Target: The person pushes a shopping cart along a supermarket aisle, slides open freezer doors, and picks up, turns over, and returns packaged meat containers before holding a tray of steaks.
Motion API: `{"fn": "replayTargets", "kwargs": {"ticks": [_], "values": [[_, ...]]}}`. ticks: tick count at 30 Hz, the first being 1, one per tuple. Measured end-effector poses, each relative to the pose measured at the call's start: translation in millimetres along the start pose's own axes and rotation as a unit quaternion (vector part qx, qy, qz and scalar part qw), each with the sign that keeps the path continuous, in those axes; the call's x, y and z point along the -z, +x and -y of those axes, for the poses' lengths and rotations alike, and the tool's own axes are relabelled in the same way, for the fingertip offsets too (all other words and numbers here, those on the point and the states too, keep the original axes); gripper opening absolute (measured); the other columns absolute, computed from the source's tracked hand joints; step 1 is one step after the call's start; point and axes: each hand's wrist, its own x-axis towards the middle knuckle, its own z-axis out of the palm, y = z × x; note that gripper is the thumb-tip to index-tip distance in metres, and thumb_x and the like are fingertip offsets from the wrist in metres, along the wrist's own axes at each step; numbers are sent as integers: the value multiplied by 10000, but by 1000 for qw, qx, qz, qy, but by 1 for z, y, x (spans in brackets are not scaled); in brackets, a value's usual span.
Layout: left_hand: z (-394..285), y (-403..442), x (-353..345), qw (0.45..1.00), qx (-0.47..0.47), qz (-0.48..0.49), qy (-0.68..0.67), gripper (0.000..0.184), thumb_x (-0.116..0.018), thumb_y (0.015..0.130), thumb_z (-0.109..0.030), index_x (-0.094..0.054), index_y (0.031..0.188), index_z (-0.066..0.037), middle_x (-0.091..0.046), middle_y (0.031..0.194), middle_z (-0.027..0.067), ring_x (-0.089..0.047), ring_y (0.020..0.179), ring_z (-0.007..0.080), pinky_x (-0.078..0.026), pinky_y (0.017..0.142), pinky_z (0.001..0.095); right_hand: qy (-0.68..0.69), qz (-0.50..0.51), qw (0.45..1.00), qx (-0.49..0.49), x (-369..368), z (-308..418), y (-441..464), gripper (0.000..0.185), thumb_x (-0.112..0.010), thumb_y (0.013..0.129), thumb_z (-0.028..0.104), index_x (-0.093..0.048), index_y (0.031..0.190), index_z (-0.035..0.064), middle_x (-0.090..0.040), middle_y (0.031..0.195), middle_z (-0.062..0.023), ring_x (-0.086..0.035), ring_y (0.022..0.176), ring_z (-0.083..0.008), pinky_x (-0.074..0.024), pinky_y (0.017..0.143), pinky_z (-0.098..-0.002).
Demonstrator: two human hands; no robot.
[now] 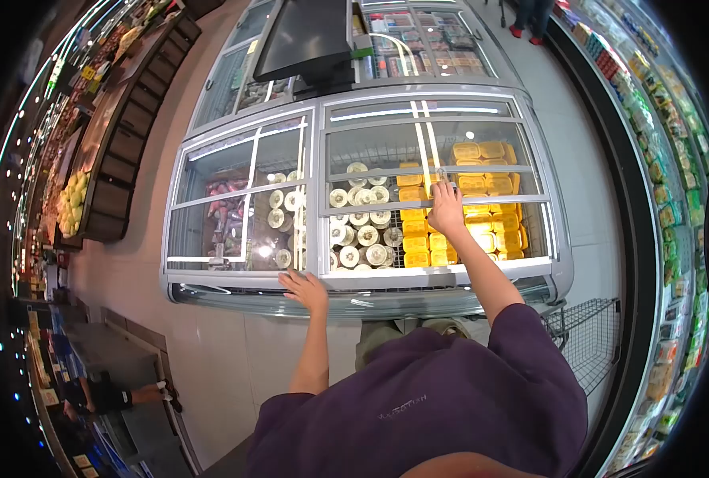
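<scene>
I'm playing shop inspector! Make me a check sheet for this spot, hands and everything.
Surface: glass-topped case, with lights reflected in its glass.
Job's things: sliding glass; yellow packs and round tubs inside the case.
Clutter: wire basket by the case's right front corner.
Hands: left hand spread at the front edge; right hand has its fingers at the sliding glass, grip unclear.
Cables: nothing seen.
Surroundings: packed shelves on the right, yellowish produce on the left, a person at lower left, red shoes at top right.
</scene>
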Motion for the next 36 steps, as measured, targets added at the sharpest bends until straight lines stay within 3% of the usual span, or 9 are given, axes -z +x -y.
{"fn": "replayTargets", "kwargs": {"ticks": [2,3,5,13,16,25,28,31,36], "values": [[-2,17,-5,999,20,13,-35,727,-464,1004,-345,-146,1536,35,-24,1619,256,-14,1503,431,-74,1158,647,27,-34,999,2,-21,13,24,538,-667,685,95,-512,1199,64,-502,1179,-127,-466,1178,-327,-341,1022,-498],[-15,-86,4,994,46,59,-83,722,-464,1004,-338,-150,1535,36,-21,1619,259,-11,1503,433,-78,1160,640,-21,-2,1000,9,27,-34,-42,518,-667,684,97,-522,1181,63,-503,1165,-130,-470,1166,-328,-347,1007,-493],[-10,-83,13,989,41,33,-139,710,-465,1005,-325,-157,1531,38,-14,1617,264,-4,1501,437,-87,1166,627,-11,-22,999,23,16,-17,-39,480,-666,683,100,-541,1145,62,-505,1137,-135,-478,1142,-328,-357,976,-482],[-65,-121,64,995,-17,-17,-97,590,-537,965,-204,-324,1433,83,-77,1595,269,-14,1489,466,-52,1166,633,25,-9,997,77,37,-3,-114,451,-700,697,161,-587,1119,48,-547,1136,-146,-499,1117,-336,-334,1041,-512],[-100,-96,80,982,-113,-58,-141,508,-527,965,-163,-395,1396,72,-160,1572,279,-82,1477,481,-77,1164,633,63,30,995,72,40,-4,-141,445,-720,729,224,-598,1122,54,-542,1130,-154,-499,1106,-343,-354,1024,-503],[-173,-124,43,893,-418,127,-106,479,-560,962,-250,-480,1386,-40,-338,1516,215,-218,1459,416,-177,1167,597,13,79,997,21,55,20,-183,509,-737,780,334,-587,1182,59,-541,1190,-152,-486,1160,-360,-345,1059,-523],[-158,-145,15,855,-469,211,-75,540,-579,951,-297,-453,1424,-70,-313,1544,190,-207,1470,393,-175,1173,579,71,86,993,-35,54,25,-191,580,-746,772,275,-539,1270,61,-507,1280,-166,-443,1264,-366,-274,1108,-601],[-128,-147,19,824,-522,216,-48,641,-603,933,-343,-387,1486,-102,-256,1588,161,-188,1481,372,-167,1181,559,90,-34,993,-73,48,30,-230,656,-744,764,190,-482,1352,65,-440,1383,-187,-392,1341,-369,-218,1117,-666],[-116,-139,29,787,-575,214,-60,744,-620,923,-378,-301,1536,-104,-200,1620,149,-177,1486,366,-161,1187,529,75,-118,959,-248,95,20,-336,659,-653,759,24,-438,1382,14,-388,1421,-247,-355,1360,-419,-254,1140,-601]]}}
